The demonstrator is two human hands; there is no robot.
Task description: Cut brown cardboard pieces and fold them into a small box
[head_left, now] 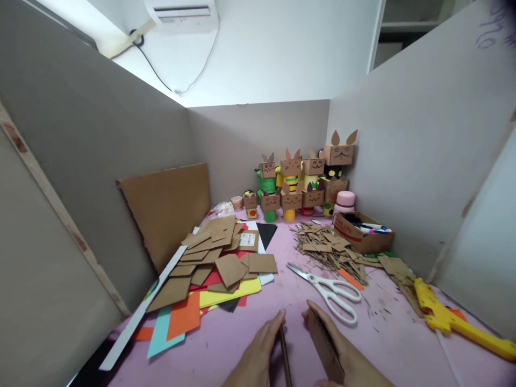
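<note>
At the bottom centre, my left hand [258, 352] and my right hand [342, 355] lie on the pink table [226, 344]. Each hand is pressed flat against a brown cardboard piece held on edge: a thin strip [285, 357] at the left hand, a wider folded piece [326, 349] at the right. The fingers are straight and held together along the cardboard. White-handled scissors [328, 290] lie just beyond the right hand.
A pile of cardboard cutouts on coloured paper sheets [213, 263] lies at left with a white ruler [141, 314]. Cardboard scraps [326, 247], a box of markers [363, 231], a yellow glue gun [455, 320] and cardboard animal figures [302, 180] stand at the back and right. Partition walls enclose the desk.
</note>
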